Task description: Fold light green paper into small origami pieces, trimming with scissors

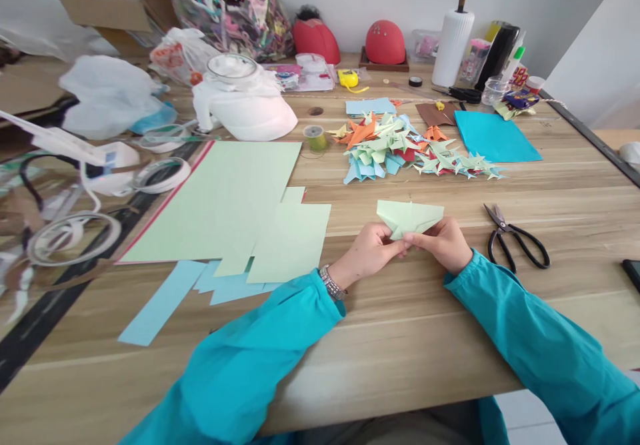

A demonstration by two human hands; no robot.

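A pale green folded paper (411, 215) is pinched between both my hands above the table. Its wide edge points away from me and its narrower folded end lies at my fingertips. My left hand (369, 250), with a metal watch at the wrist, grips the lower left part. The thumb and fingers of my right hand (440, 241) press on the lower right. Some of the fingers are hidden behind the paper. To the right of my right hand lie black-handled scissors (517, 238), apart from it. Beyond the paper sits a pile of folded paper pieces (387, 145) in green, blue, orange and red.
Pale green sheets (235, 198) and blue paper strips (163, 305) lie left of my hands. A thread spool (315, 139), a turquoise sheet (495, 137) and a yellow tape measure (349, 80) are farther back. White bags, a white cap (255, 108) and tape rolls crowd the left.
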